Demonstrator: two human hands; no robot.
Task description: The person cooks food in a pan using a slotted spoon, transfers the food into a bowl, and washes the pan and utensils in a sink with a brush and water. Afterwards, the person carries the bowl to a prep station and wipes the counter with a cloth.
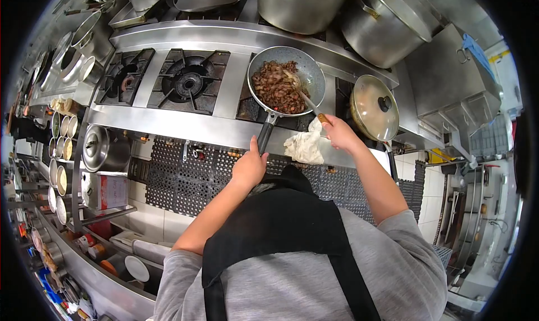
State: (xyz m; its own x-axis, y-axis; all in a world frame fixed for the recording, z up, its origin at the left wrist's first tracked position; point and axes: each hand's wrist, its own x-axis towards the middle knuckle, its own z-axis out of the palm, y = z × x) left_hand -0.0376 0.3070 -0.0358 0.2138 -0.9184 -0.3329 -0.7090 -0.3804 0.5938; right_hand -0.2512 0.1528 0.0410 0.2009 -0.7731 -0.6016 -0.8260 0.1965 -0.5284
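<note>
On a burner at the middle of the stove sits a grey frying pan (315,69) holding browned, chopped food (275,88). My left hand (250,165) is closed round the pan's black handle (266,134), its index finger stretched along it. In my right hand (338,133) is the wooden handle of a spoon (306,100), whose head dips into the food. A crumpled white cloth (305,146) hangs at the stove's front edge, just left of my right hand.
A lidded pan (373,109) stands to the right of the frying pan. Large steel pots (303,7) line the back. Two bare burners (190,82) lie to the left. Shelves with bowls (60,147) and a lidded pot (106,148) are at the far left.
</note>
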